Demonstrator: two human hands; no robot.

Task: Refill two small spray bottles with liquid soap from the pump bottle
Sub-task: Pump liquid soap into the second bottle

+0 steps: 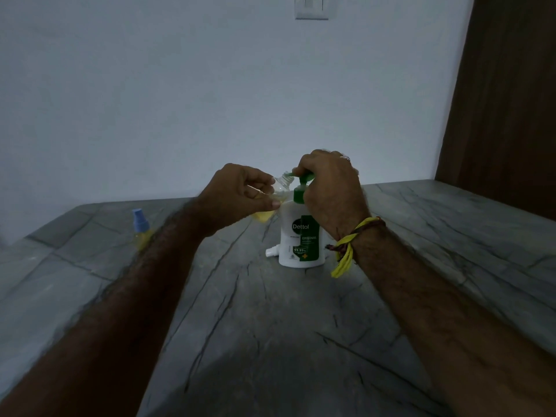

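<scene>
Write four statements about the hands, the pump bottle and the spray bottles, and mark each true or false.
1. The right hand presses the pump head of the Dettol pump bottle. True.
2. The left hand rests flat on the table. False: it holds an uncapped spray bottle tilted at the nozzle.
3. The blue-capped spray bottle stands at the left. True.
4. The white sprayer cap is on the held bottle. False: it lies beside the pump bottle's base.

The lower body of the open spray bottle (278,188) is covered by the left hand (237,195). The pump head (307,176) is largely hidden under the right hand (329,188). The capped spray bottle (141,228) is partly masked by the blurred left forearm (135,284). A white sprayer cap (272,252) is half concealed behind the pump bottle (301,236). The wall switch (311,7) is cut off by the top edge.
</scene>
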